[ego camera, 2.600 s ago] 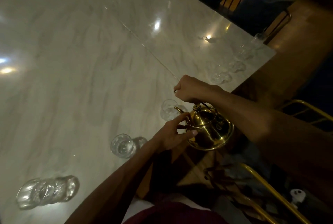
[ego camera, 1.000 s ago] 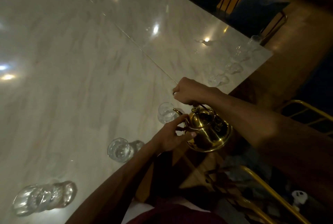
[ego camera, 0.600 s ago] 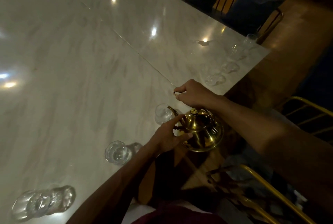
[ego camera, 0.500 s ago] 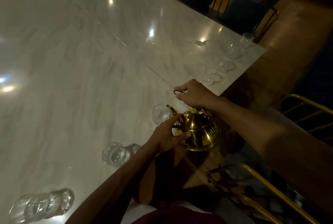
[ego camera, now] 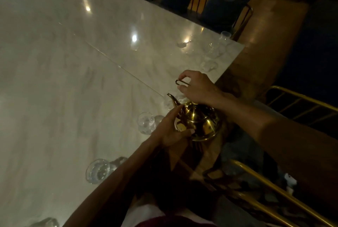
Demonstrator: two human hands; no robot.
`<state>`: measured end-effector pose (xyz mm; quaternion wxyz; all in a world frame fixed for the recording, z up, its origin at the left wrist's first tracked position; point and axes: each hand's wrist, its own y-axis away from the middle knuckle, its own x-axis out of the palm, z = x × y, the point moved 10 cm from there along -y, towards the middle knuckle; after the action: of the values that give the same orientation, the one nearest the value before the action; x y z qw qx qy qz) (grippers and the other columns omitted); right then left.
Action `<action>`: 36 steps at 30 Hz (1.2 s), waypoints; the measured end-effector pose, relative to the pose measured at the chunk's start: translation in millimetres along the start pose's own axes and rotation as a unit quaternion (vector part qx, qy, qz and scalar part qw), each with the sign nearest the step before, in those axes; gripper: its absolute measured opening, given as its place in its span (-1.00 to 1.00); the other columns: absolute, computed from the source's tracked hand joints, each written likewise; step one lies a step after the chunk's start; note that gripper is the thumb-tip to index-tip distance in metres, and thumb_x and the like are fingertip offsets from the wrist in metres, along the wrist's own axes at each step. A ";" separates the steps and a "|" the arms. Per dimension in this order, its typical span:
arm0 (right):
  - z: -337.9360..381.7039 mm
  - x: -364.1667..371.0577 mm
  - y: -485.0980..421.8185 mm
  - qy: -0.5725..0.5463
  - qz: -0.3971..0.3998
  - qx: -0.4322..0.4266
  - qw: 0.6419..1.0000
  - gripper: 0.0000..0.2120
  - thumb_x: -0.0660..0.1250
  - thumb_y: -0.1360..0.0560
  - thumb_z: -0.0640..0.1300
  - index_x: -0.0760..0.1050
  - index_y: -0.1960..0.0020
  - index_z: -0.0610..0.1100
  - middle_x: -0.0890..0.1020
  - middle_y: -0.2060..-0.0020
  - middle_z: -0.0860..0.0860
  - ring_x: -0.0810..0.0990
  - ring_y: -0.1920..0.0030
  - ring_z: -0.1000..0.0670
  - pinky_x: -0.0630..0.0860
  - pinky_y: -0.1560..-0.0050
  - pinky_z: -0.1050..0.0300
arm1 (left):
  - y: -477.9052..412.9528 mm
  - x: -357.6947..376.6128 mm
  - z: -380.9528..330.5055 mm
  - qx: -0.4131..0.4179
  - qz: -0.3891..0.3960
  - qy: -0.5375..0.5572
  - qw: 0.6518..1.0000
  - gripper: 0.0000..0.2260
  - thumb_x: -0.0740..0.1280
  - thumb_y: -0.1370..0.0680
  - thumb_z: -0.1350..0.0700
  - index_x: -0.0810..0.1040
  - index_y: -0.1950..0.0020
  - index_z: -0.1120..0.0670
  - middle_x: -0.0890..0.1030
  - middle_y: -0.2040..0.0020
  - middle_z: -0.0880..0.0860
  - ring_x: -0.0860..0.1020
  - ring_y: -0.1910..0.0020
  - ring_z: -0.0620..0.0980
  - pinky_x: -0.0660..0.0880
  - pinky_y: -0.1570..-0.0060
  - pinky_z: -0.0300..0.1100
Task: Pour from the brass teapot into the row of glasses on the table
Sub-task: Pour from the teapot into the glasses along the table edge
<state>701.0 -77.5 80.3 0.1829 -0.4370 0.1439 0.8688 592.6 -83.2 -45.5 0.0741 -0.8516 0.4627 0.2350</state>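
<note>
Brass teapot [ego camera: 201,122] held at marble worktop [ego camera: 73,80] edge, right hand [ego camera: 196,88] curled round its loop handle, left hand [ego camera: 169,132] straight-fingered against its body, glasses [ego camera: 146,123] alongside (farther ones blurred).

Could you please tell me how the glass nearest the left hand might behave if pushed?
The glass is probably fragile, being clear glassware. On the glossy marble table it would likely slide easily; standing near the edge, it could fall off.

The teapot [ego camera: 199,122] is polished yellow metal, very glossy, with bright reflections. The desk [ego camera: 73,80] looks like pale veined marble, smooth and shiny. The glasses [ego camera: 146,123] are clear glass. The chair frame [ego camera: 300,96] is gold-coloured metal, and the cushions [ego camera: 223,2] look like dark matt cloth.
</note>
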 end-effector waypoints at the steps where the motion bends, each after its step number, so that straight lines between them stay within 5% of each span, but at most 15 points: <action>1: -1.1 -2.5 -2.1 0.006 -0.006 0.004 1.000 -0.68 0.37 -0.57 -0.04 0.54 -0.30 -0.05 0.63 0.12 0.03 0.62 0.16 0.04 0.49 0.20 0.19 | -3.2 1.0 -1.9 0.000 0.007 0.011 1.000 -0.20 0.54 -0.45 -0.09 0.20 -0.59 -0.12 0.41 -0.49 -0.05 0.37 -0.36 -0.17 0.34 -0.29 -0.18; 3: -2.0 -6.2 -7.7 0.020 -0.015 0.012 1.000 -0.75 0.39 -0.55 -0.05 0.57 -0.22 -0.05 0.60 0.23 0.04 0.57 0.28 0.06 0.48 0.29 0.17 | -9.3 3.0 -3.2 -0.003 0.021 0.026 0.999 -0.21 0.54 -0.46 -0.06 0.20 -0.59 -0.13 0.43 -0.48 -0.05 0.36 -0.36 -0.18 0.33 -0.26 -0.18; 6: -0.7 -7.6 -16.5 0.030 -0.015 0.014 0.999 -0.82 0.41 -0.53 -0.08 0.63 -0.13 -0.05 0.69 0.01 -0.04 0.66 0.10 -0.02 0.64 0.04 0.03 | -18.4 7.5 0.9 -0.010 0.046 0.036 0.998 -0.21 0.53 -0.47 -0.08 0.18 -0.59 -0.17 0.40 -0.51 -0.05 0.37 -0.39 -0.15 0.39 -0.26 -0.11; 12: 2.4 -0.7 -37.1 0.071 0.011 0.016 0.997 -0.78 0.39 -0.56 -0.10 0.66 -0.17 -0.13 0.67 -0.18 -0.09 0.65 -0.13 -0.10 0.61 -0.14 -0.02 | -36.2 7.7 1.2 -0.010 0.077 0.038 0.996 -0.24 0.50 -0.51 -0.03 0.16 -0.61 -0.14 0.35 -0.54 -0.05 0.32 -0.32 -0.21 0.30 -0.21 -0.22; 18: 1.7 6.8 -62.5 0.093 0.027 0.035 0.995 -0.79 0.37 -0.56 -0.11 0.69 -0.12 -0.15 0.71 -0.09 -0.09 0.68 -0.05 -0.10 0.64 -0.09 -0.07 | -47.9 9.2 12.8 -0.037 0.111 0.053 0.992 -0.16 0.49 -0.50 -0.09 0.05 -0.63 -0.18 0.30 -0.58 -0.04 0.37 -0.49 0.01 0.32 -0.26 -0.14; 30: -8.1 20.8 -95.4 0.111 0.041 0.067 0.991 -0.75 0.36 -0.53 -0.15 0.66 -0.10 -0.30 0.70 -0.09 -0.26 0.69 -0.09 -0.22 0.63 -0.13 -0.19 | -61.7 5.0 26.1 -0.048 0.148 0.072 0.985 -0.15 0.50 -0.49 -0.08 0.06 -0.63 -0.18 0.31 -0.58 -0.08 0.43 -0.45 0.05 0.41 -0.40 0.11; 36: -17.2 21.1 -99.0 0.116 0.039 0.080 0.989 -0.77 0.37 -0.51 -0.13 0.69 -0.05 -0.25 0.72 -0.05 -0.18 0.70 -0.03 -0.17 0.65 -0.10 -0.14 | -63.7 8.2 24.6 -0.038 0.157 0.073 0.984 -0.15 0.52 -0.46 -0.10 0.10 -0.62 -0.20 0.34 -0.56 -0.09 0.47 -0.40 0.03 0.41 -0.40 0.14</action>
<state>745.5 7.8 44.3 0.1653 -0.5129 0.2503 0.8044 640.7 -45.1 -76.8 -0.0296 -0.7855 0.5855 0.1982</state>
